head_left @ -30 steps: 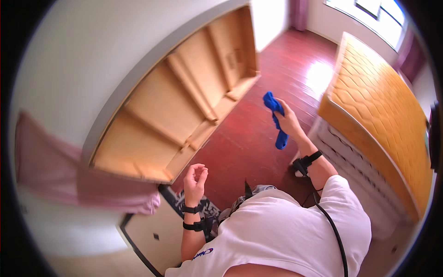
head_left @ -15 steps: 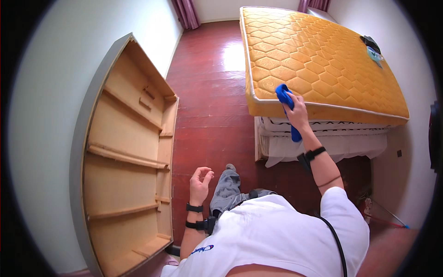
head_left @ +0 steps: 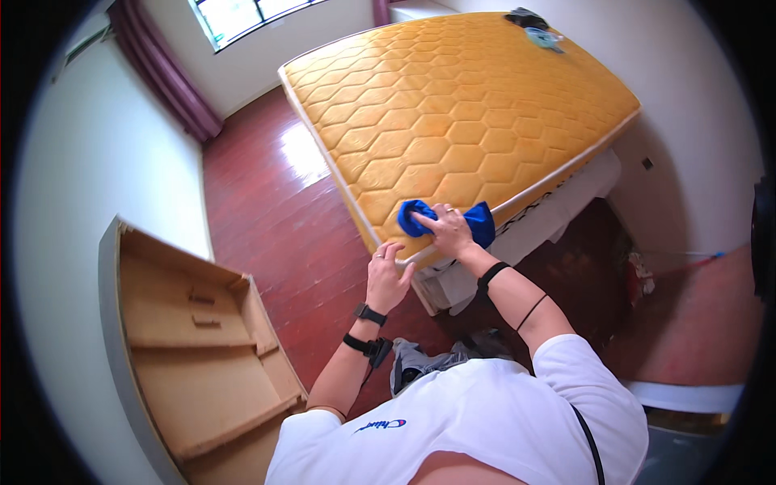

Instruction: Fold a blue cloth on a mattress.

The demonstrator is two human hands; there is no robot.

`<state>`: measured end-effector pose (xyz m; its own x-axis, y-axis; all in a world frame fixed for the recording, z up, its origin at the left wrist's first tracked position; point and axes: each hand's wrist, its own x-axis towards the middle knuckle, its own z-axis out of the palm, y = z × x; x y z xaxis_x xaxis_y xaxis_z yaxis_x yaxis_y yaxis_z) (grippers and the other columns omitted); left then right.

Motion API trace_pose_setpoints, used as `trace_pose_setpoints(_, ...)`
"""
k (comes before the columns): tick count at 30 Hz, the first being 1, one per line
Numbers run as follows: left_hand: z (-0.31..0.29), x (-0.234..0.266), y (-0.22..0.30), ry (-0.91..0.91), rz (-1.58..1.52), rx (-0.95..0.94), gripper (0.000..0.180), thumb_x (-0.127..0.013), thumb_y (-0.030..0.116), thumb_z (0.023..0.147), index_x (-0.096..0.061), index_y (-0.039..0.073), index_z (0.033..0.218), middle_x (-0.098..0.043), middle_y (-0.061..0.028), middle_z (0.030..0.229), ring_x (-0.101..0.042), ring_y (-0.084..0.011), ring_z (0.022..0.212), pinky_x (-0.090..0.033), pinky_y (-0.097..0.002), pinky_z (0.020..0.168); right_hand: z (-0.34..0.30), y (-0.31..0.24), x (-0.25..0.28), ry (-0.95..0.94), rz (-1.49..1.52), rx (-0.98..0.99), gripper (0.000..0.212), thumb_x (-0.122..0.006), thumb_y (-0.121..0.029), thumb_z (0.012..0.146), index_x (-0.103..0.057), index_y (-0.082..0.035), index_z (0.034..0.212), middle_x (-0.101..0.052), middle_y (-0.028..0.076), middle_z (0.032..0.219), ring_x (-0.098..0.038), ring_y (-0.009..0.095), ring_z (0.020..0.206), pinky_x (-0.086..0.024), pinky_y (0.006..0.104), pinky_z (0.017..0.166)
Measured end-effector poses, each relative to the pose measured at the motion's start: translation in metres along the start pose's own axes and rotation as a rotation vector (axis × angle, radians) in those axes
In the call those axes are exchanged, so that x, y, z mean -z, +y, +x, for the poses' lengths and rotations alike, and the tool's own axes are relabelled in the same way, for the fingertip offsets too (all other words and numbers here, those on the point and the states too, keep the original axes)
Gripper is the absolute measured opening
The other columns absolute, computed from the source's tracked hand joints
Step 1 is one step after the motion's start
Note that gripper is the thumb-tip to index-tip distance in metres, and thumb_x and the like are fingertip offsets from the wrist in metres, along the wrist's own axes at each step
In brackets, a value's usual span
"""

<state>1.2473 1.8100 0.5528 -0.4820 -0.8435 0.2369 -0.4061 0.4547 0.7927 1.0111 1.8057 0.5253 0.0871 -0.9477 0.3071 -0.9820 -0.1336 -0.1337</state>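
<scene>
Nearest is one white shirt (head_left: 461, 412), and from it reach two hands. The left hand (head_left: 390, 279) has its fingers loosely bent and parted, holding nothing, at the mattress's near corner (whether it touches the edge, I cannot tell). The right hand (head_left: 453, 230) has its fingers closed on one blue cloth (head_left: 481, 224), bunched over the top near that same corner. Two small bags, one dark (head_left: 527, 18) and one pale green (head_left: 544, 39), lie toward the far edge.

Half a second ago the left hand was over the floor, well apart from the mattress; now both hands are close together there, and a window has come into view.

The mattress (head_left: 469, 121) is yellow, quilted in hexagons, with white piping. A hollow wooden frame (head_left: 190, 380) stands left, on glossy red floorboards (head_left: 259, 194); beyond are two purple curtains (head_left: 162, 69) and one window (head_left: 246, 12).
</scene>
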Motion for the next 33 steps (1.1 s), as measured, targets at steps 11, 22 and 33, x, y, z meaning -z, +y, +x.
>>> trace_pose_setpoints(11,0.103,-0.136,0.019,-0.005,0.700,0.080,0.087,-0.056,0.058,0.095,-0.029,0.010,0.162,-0.020,-0.0159,0.170,-0.013,-0.0304,0.159,-0.006,-0.0624,0.125,0.020,0.146,0.020,-0.013,-0.152,-0.416,0.081,-0.064,-0.028,0.089,-0.030,-0.019,0.162,-0.054,0.022,0.127,-0.057,0.041,0.113,-0.050,0.0536,0.093)
trace_pose_setpoints(22,0.117,-0.146,0.021,0.125,0.782,0.167,0.081,-0.062,0.046,0.092,-0.036,0.007,0.157,-0.039,-0.0170,0.162,-0.031,-0.0307,0.153,-0.013,-0.0554,0.126,0.035,0.185,0.015,0.168,0.232,0.257,0.052,-0.065,-0.020,0.083,-0.066,-0.028,0.135,-0.058,0.010,0.127,-0.057,0.033,0.117,-0.048,0.0450,0.096)
trace_pose_setpoints(33,0.121,-0.158,0.022,0.276,0.800,0.211,0.065,-0.064,0.032,0.091,-0.048,0.011,0.151,-0.041,-0.0133,0.162,-0.035,-0.0294,0.151,-0.020,-0.0542,0.124,-0.014,0.511,0.081,0.199,-0.249,-0.607,0.052,-0.060,-0.022,0.089,-0.060,-0.023,0.141,-0.057,0.021,0.120,-0.057,0.041,0.110,-0.050,0.0515,0.092)
